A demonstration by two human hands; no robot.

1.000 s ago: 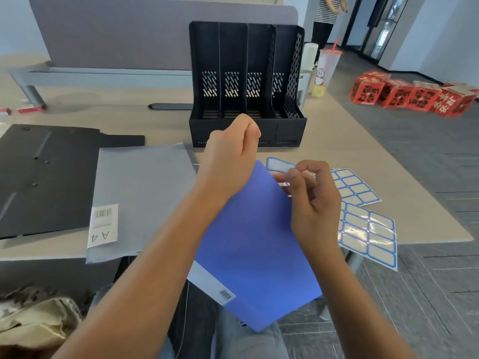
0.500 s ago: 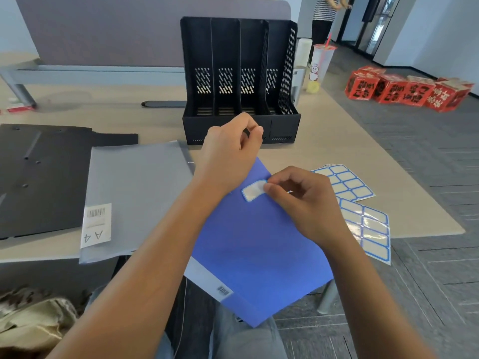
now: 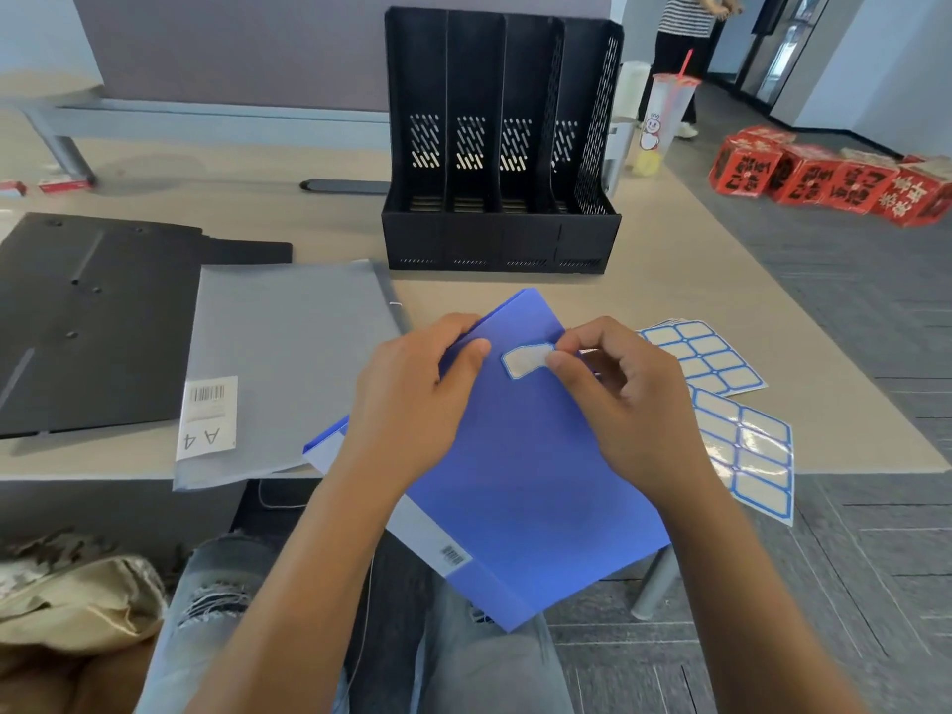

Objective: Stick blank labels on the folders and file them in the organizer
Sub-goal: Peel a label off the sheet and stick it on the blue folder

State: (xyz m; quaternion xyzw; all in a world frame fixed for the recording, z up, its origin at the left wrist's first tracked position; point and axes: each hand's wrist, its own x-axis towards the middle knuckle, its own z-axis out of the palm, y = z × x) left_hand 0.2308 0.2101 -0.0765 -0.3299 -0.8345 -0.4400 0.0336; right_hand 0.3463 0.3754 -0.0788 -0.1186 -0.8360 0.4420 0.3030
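Since the earlier frame the blank label point(image 3: 526, 359) has come down onto the blue folder point(image 3: 520, 456), right hand point(image 3: 626, 399) fingers point(image 3: 559, 360) pinching its edge. Left hand point(image 3: 412, 404) fingers grip the folder's upper edge. Organizer point(image 3: 502, 141), beyond both hands, holds nothing; grey folder point(image 3: 288, 363) unlabelled.

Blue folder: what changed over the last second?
The right hand brought a blank label from the sheets side onto the blue folder and now presses it down near the top corner. The left hand slid from a fist at the top corner to gripping the left edge. Gray folder, label sheets and organizer unchanged.
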